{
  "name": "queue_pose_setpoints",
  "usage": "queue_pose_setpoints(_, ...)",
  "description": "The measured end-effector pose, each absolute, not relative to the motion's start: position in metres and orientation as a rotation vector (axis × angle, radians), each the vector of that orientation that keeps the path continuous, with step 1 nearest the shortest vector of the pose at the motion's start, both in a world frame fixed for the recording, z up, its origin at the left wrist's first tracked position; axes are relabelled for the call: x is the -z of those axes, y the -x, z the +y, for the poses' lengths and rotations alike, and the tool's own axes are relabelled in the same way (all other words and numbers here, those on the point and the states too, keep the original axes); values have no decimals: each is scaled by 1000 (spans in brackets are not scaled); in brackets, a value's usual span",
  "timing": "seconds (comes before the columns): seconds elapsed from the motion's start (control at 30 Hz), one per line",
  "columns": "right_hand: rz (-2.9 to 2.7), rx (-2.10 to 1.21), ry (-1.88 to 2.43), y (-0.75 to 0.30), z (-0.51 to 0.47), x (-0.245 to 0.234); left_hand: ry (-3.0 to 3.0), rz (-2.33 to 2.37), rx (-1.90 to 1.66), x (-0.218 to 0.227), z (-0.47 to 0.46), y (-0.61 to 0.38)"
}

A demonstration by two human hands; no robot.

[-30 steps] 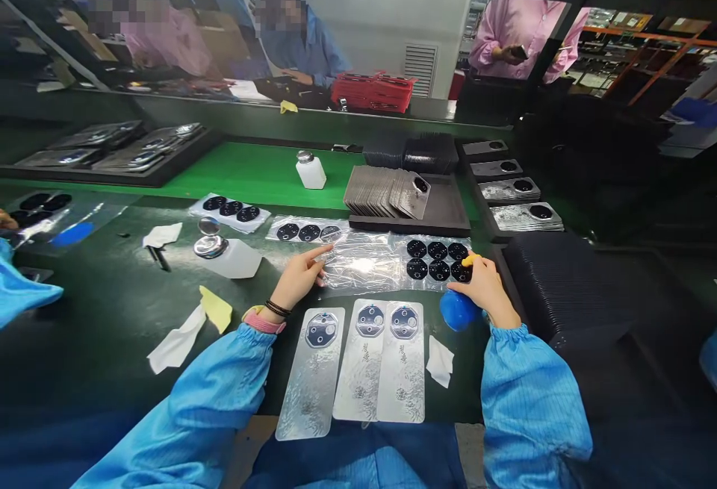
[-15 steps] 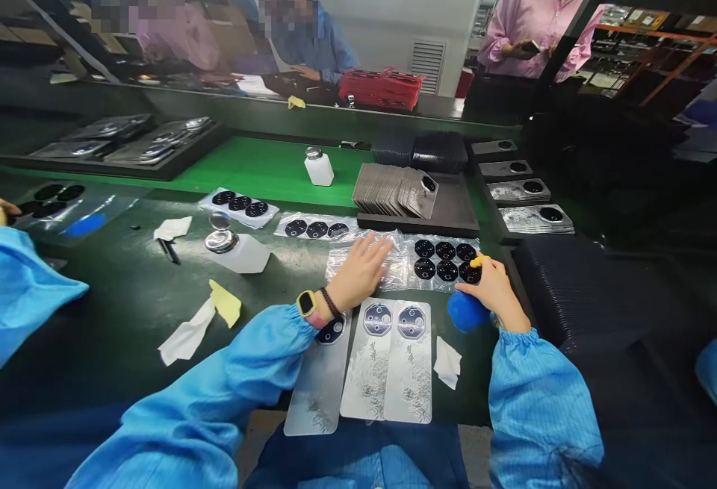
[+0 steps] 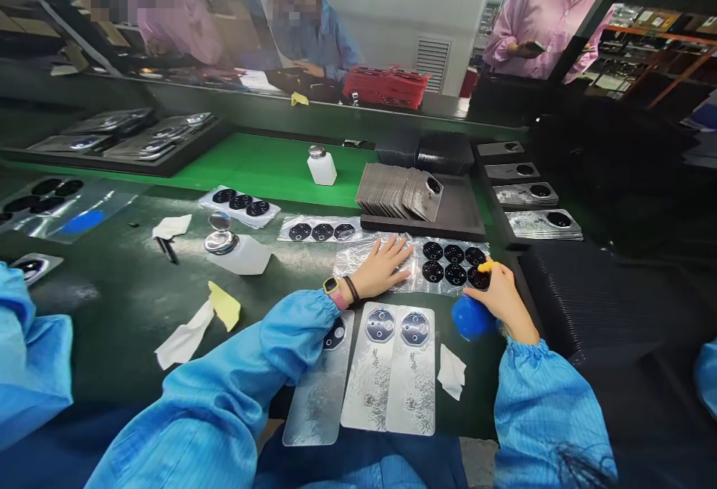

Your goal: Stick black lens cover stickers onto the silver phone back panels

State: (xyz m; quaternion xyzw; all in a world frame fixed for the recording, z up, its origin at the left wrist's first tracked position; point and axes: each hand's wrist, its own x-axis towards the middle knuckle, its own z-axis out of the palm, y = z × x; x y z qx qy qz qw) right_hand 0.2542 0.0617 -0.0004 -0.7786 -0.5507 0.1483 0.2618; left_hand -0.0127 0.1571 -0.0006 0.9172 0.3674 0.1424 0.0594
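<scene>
"On the dk green bench (image 3: 302, 269), just beyond the metal plates (image 3: 411, 377), what's lying there?"

"Clear film sheet (image 3: 417, 263) w/ six blk discs (image 3: 433, 251) at its R end, two rows of three. Dark tray (image 3: 464, 205) is just behind it."

"Hands?"

"L hand (image 3: 376, 272) is flat on the film, fingers spread, nothing gripped. R hand (image 3: 503, 296) is at the sheet's R edge, by the lower R disc; thumb + index bent twd each other, yellow tip (image 3: 485, 267) at the index. Can't tell if they're pinching film, disc or nothing. Blue ball (image 3: 469, 317) is just below that hand."

"How's it handle, d'you reckon?"

"Film: prob. v. light, limp, slick. Looks wrinkled on the L, so I'd guess it slides or lifts w/o a palm on it. Discs look thin + glossy; prob. stiffer than the film, easy to scratch or smudge."

"Where to take hold, then?"

"Film by its bare margin, or a flat palm on the clear L part. Disc by its rim, fingertips only, off the glossy face."
</scene>
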Motion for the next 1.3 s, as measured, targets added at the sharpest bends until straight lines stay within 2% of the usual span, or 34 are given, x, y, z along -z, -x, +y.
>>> queue_pose_setpoints(0.17, -1487, -417, 2095, -255, 60, -1, -2579, 1551, -596, -6, 178, 69)
queue_pose_setpoints(0.27, -1487, -447, 2078, -256, 58, -2, -2466, 1748, -569, -4, 186, 98)
queue_pose_setpoints(0.63, -1496, -496, 2089, -259, 57, -6, -2367, 1909, -482, -5, 202, 108)
queue_pose_setpoints(0.83, -1488, -474, 2079, -260, 58, -3, -2418, 1863, -538, -6, 203, 110)
queue_pose_setpoints(0.93, -1466, -462, 2070, -259, 58, -2, -2533, 1695, -546, -6, 190, 92)
queue_pose_setpoints(1.1, -1461, -446, 2099, -256, 57, -4, -2760, 1236, -405, -2, 161, 49)
queue_pose_setpoints(1.3, -1467, -498, 2096, -251, 55, -6, -2826, 1093, -254, -3, 164, 46)
